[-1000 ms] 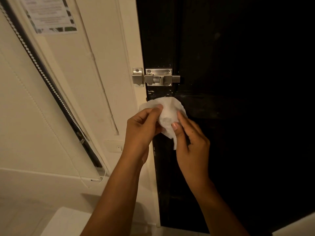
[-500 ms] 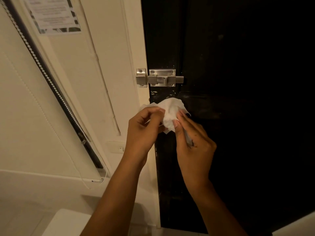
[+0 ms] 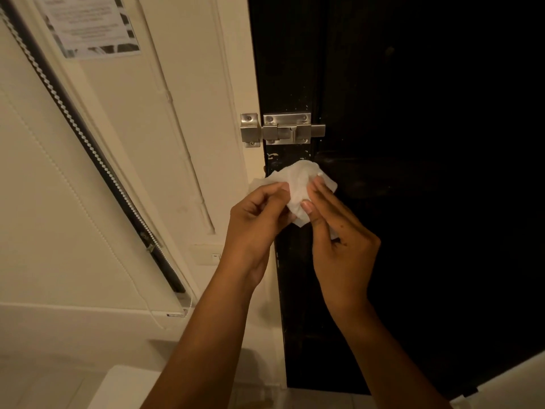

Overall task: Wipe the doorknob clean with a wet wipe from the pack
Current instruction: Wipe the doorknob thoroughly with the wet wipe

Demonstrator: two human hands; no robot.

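Left hand [image 3: 253, 228] and right hand [image 3: 339, 240] both pinch the wipe [image 3: 298, 187], bunched over the hidden doorknob. Wipe limp, damp, light; likely grips best bunched.

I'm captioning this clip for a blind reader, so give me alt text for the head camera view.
Both hands, left hand and right hand, hold a crumpled white wet wipe against a black door, just below a metal slide bolt. A cream wall with a printed notice is at left.
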